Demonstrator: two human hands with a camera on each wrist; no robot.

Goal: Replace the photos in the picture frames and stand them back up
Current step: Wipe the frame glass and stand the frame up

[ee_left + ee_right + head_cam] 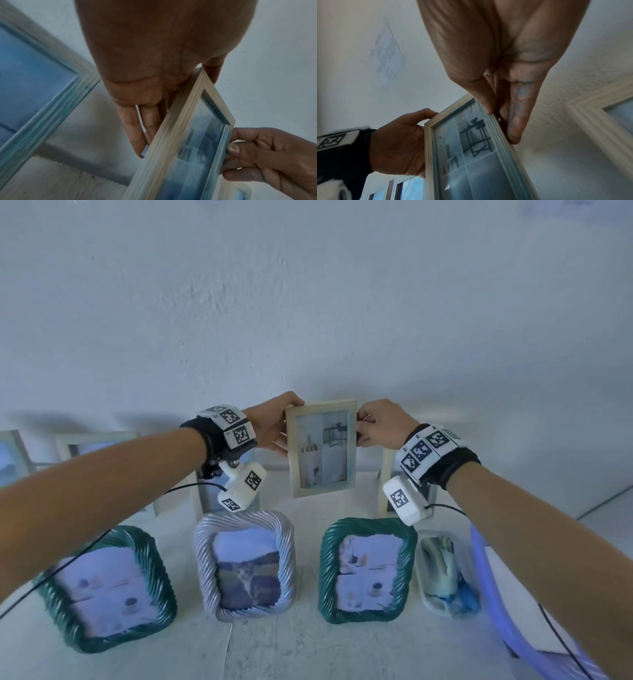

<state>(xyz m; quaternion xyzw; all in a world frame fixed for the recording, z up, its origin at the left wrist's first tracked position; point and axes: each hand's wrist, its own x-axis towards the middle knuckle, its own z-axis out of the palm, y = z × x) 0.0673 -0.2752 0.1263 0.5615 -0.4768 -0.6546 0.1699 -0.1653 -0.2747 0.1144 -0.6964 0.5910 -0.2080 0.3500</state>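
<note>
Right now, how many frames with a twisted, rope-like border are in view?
3, all standing in the front row in the head view: a green one at left, a lavender one in the middle, a second green one right of it. None seems hidden.

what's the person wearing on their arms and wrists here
Both forearms are bare, no sleeves. Each wrist carries a black band topped with white blocks printed with black square-code markers. Below each wrist hangs a white boxy camera module, also marked, with a thin black cable trailing back along the arm. The left hand and right hand are ungloved.
</note>
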